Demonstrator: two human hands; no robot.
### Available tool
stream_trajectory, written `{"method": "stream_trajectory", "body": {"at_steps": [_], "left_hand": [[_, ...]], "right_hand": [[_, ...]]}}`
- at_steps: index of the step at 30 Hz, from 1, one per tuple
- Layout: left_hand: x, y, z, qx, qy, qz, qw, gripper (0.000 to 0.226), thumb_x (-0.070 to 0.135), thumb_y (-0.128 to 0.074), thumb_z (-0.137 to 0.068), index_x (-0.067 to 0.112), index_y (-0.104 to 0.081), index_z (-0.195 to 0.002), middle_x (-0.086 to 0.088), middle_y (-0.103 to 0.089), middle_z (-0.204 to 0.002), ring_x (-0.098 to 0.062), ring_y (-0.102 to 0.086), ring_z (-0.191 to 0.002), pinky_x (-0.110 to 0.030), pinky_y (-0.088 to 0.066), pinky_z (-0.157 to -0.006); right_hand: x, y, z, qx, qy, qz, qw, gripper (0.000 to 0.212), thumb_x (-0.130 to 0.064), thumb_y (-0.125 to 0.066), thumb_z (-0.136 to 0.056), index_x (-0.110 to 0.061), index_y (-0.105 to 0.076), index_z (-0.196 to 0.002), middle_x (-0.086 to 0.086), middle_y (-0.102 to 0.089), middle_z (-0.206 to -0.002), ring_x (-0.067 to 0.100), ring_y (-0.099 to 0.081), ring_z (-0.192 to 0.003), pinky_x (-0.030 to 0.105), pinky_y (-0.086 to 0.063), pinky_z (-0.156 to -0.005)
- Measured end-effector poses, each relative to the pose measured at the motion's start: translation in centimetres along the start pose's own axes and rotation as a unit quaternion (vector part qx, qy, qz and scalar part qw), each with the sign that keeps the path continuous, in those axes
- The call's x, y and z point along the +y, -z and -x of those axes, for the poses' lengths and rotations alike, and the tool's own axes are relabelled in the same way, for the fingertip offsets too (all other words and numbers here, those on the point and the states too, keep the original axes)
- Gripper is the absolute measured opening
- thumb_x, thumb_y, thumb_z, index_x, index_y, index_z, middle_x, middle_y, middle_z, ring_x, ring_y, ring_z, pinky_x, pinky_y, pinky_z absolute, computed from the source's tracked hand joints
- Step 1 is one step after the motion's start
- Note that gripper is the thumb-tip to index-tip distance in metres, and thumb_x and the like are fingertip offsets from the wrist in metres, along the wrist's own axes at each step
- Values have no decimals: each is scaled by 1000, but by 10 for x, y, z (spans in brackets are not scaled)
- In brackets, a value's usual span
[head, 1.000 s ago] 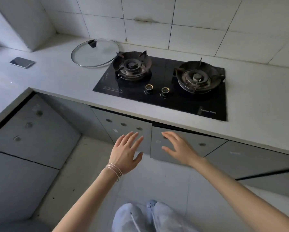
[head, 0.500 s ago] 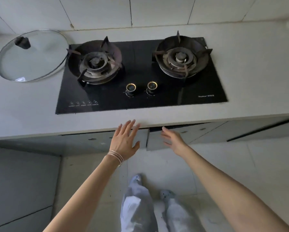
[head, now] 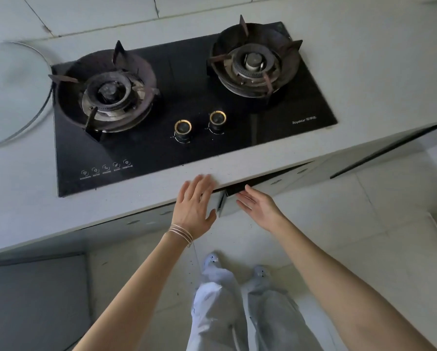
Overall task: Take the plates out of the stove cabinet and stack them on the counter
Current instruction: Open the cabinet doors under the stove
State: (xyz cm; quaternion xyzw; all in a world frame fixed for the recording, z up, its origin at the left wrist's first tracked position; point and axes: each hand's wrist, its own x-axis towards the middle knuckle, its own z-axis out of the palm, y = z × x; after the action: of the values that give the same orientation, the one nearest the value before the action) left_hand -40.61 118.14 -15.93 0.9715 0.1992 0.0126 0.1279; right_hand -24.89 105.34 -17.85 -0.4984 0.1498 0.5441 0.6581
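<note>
A black two-burner gas stove is set into the grey counter. Below the counter's front edge are grey cabinet doors; the right door stands slightly ajar with a dark gap along its top. My left hand, with thin bracelets on the wrist, is open with fingers spread and overlaps the counter edge. My right hand is open, its fingertips at the ajar door's top corner. No plates are visible; the cabinet's inside is hidden.
A glass pot lid lies on the counter left of the stove. Two stove knobs sit near the front. My legs and shoes stand on the tiled floor. Another grey cabinet front is at lower left.
My view has swung closer over the stove and counter. Both hands have risen to the counter's front edge, the right one reaching the ajar door's top.
</note>
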Motion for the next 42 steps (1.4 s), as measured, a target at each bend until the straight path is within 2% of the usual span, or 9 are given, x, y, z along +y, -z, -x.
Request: {"method": "stream_trajectory", "body": {"at_steps": [8,14,19,26,30,33,35,39,42], "left_hand": [[13,1,0,-26,4,-31,999,74,30,-64,-72,9,-35,-137,-13,-36,-145,-33,-27,-136,-51,-26,-110],[34,-1,4,-29,28,-61,997,74,30,-66,-73,7,-35,-137,-14,-35,-145,-34,-27,-136,-51,-26,-110],[93,-14,22,-43,41,-48,997,74,32,-61,-77,9,-31,-141,-13,-37,-145,-31,-32,-134,-48,-24,-112],[193,-48,63,-29,38,-43,998,73,30,-73,-65,8,-47,-129,-13,-53,-132,-33,-50,-121,-53,-38,-102],[234,-63,76,-39,49,-50,997,73,33,-71,-67,10,-46,-131,-13,-51,-134,-32,-48,-123,-52,-35,-102],[258,-71,82,-49,63,-53,995,70,35,-66,-70,10,-45,-132,-13,-49,-136,-32,-47,-125,-53,-35,-103],[271,-76,85,-57,76,-51,994,69,34,-64,-72,10,-43,-134,-14,-47,-138,-33,-44,-126,-53,-33,-105],[288,-81,91,-65,94,-50,992,68,34,-65,-73,10,-44,-133,-14,-47,-137,-34,-45,-125,-54,-35,-104],[296,-82,92,-70,97,-52,991,69,33,-68,-72,10,-45,-132,-14,-48,-137,-34,-45,-125,-54,-35,-104]], "right_hand": [[9,28,26,-34,3,84,996,1,-11,-58,-89,-10,-57,-89,6,-61,-98,20,-57,-108,35,-39,-104],[19,76,54,-45,1,139,989,14,-11,-59,-88,-7,-57,-101,9,-61,-106,18,-61,-102,26,-46,-90],[18,117,83,-61,-9,200,978,16,-8,-63,-85,-9,-58,-100,5,-64,-99,13,-62,-95,22,-47,-85],[10,189,122,-53,-3,277,959,21,0,-67,-80,-11,-57,-95,4,-57,-87,16,-54,-84,28,-43,-79],[-5,239,145,-36,14,362,932,23,-2,-69,-78,-11,-55,-94,3,-57,-86,14,-55,-81,30,-47,-81],[-24,276,164,0,47,426,903,27,-5,-72,-77,-7,-53,-97,1,-57,-85,14,-54,-79,15,-45,-72],[-36,296,176,35,88,489,867,29,-10,-74,-76,-8,-53,-96,1,-58,-85,14,-54,-78,12,-42,-65],[-54,325,192,83,145,540,825,28,-11,-75,-75,-11,-56,-97,9,-65,-92,20,-59,-80,28,-47,-73],[-65,341,198,91,151,562,808,40,-13,-74,-77,-6,-58,-112,13,-63,-111,23,-60,-96,29,-46,-84]]}}
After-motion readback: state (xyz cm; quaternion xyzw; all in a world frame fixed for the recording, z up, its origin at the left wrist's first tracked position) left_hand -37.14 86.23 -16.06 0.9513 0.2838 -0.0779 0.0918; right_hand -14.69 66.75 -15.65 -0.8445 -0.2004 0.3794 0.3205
